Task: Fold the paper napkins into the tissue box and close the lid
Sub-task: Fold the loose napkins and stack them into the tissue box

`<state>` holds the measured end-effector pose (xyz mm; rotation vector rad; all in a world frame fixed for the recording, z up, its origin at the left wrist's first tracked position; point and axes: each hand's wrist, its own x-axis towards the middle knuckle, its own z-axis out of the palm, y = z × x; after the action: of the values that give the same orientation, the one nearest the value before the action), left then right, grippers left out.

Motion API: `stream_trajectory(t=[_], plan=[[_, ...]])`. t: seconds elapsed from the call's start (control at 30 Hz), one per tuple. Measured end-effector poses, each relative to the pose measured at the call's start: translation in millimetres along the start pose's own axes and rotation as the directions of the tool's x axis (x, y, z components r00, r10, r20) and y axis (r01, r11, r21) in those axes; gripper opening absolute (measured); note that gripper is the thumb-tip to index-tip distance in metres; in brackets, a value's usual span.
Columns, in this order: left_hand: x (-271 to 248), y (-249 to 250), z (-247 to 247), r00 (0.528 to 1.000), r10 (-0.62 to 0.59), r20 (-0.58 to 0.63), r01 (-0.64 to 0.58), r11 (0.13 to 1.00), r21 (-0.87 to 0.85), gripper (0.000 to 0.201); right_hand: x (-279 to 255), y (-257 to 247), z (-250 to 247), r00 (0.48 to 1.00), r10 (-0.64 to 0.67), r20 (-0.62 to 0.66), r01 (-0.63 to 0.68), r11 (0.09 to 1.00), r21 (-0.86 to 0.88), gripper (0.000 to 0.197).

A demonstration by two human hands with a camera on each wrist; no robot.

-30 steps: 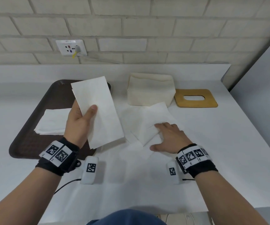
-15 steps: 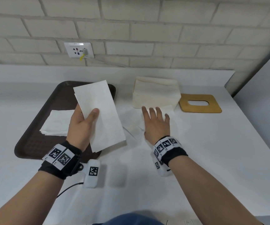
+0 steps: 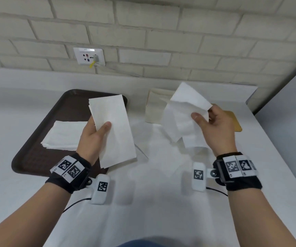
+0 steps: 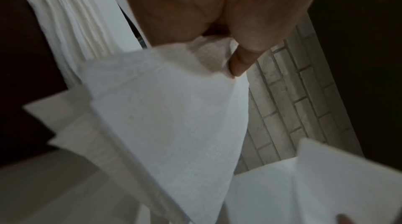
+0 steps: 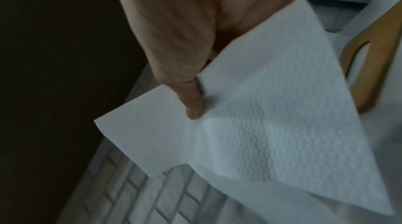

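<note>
My left hand (image 3: 97, 134) holds a stack of folded white napkins (image 3: 113, 129) upright above the tray's right edge, thumb pressed on its front; the left wrist view shows the same folded napkins (image 4: 174, 124). My right hand (image 3: 209, 120) pinches a partly unfolded napkin (image 3: 184, 113) lifted off the table, hanging in front of the cream tissue box (image 3: 155, 107). In the right wrist view the thumb presses on that napkin (image 5: 261, 133). The wooden lid (image 3: 234, 122) with its slot lies on the table right of the box, mostly behind my right hand.
A dark brown tray (image 3: 36, 148) at the left carries a pile of unfolded napkins (image 3: 63, 138). A white cloth (image 3: 152, 193) covers the table. A brick wall with a socket (image 3: 89, 56) stands behind; a grey panel is at the right edge.
My right hand, which lay flat on a napkin on the table, has picked it up and raised it in front of the box. The left hand stays holding its folded stack.
</note>
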<state>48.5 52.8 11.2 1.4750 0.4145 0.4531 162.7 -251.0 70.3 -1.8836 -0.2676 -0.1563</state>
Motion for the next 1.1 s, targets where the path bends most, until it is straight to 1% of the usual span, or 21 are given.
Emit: stream_trajectory(t=[0.07, 0.17, 0.27, 0.33, 0.4, 0.47, 0.53, 0.6, 0.67, 0.7, 0.8, 0.83, 0.9, 1.0, 1.03, 1.1], plan=[[2, 0, 8, 1.000, -0.018, 0.006, 0.018, 1.000, 0.011, 0.032, -5, -21, -14, 0.999, -0.022, 0.042, 0.016, 0.990, 0.142, 0.022], [6, 1, 21, 0.999, -0.036, 0.034, 0.036, 0.999, 0.008, 0.029, -16, -47, -33, 0.983, -0.085, 0.165, 0.025, 0.940, 0.340, 0.029], [3, 1, 39, 0.992, -0.064, 0.106, 0.067, 0.997, -0.033, 0.029, -23, -52, -40, 0.954, -0.101, 0.282, -0.053, 0.869, 0.492, 0.029], [-3, 0, 53, 0.977, -0.101, 0.189, 0.109, 0.994, -0.032, 0.030, -23, -43, -31, 0.937, -0.058, 0.344, -0.140, 0.840, 0.525, 0.025], [-7, -6, 65, 0.950, -0.128, 0.286, 0.127, 0.992, 0.022, 0.030, -21, -30, -19, 0.916, 0.022, 0.401, -0.246, 0.821, 0.516, 0.024], [-10, -11, 74, 0.921, -0.143, 0.362, 0.134, 0.990, 0.052, 0.031, -19, -20, -9, 0.884, 0.105, 0.455, -0.349, 0.797, 0.493, 0.026], [-13, -13, 81, 0.903, -0.166, 0.396, 0.170, 0.985, 0.027, 0.032, -16, -11, -3, 0.863, 0.156, 0.480, -0.391, 0.808, 0.440, 0.026], [-18, -10, 87, 0.887, -0.194, 0.418, 0.232, 0.972, -0.041, 0.031, -12, -1, 3, 0.865, 0.192, 0.463, -0.366, 0.873, 0.322, 0.024], [-23, -10, 90, 0.872, -0.245, 0.423, 0.314, 0.944, -0.101, 0.029, -8, 8, 10, 0.880, 0.203, 0.429, -0.312, 0.929, 0.199, 0.022], [-24, -11, 91, 0.868, -0.268, 0.417, 0.346, 0.930, -0.123, 0.028, -6, 12, 13, 0.888, 0.209, 0.409, -0.297, 0.941, 0.163, 0.020], [-30, -11, 92, 0.847, -0.301, 0.437, 0.411, 0.893, -0.182, 0.042, -6, 17, 23, 0.914, 0.221, 0.339, -0.275, 0.954, 0.120, 0.015], [-32, -12, 92, 0.847, -0.289, 0.446, 0.402, 0.897, -0.184, 0.044, -6, 18, 27, 0.919, 0.216, 0.329, -0.266, 0.957, 0.113, 0.014], [-34, -17, 88, 0.868, -0.246, 0.432, 0.344, 0.925, -0.164, 0.043, -7, 20, 33, 0.923, 0.208, 0.325, -0.255, 0.961, 0.108, 0.015], [-34, -27, 78, 0.910, -0.187, 0.370, 0.232, 0.969, -0.081, 0.038, -9, 22, 37, 0.929, 0.198, 0.312, -0.238, 0.967, 0.096, 0.016], [-33, -28, 74, 0.919, -0.179, 0.351, 0.212, 0.976, -0.057, 0.037, -8, 23, 37, 0.936, 0.191, 0.294, -0.224, 0.971, 0.083, 0.014], [-32, -28, 65, 0.942, -0.166, 0.290, 0.192, 0.979, -0.062, 0.032, -5, 24, 31, 0.955, 0.184, 0.233, -0.206, 0.976, 0.070, 0.012]])
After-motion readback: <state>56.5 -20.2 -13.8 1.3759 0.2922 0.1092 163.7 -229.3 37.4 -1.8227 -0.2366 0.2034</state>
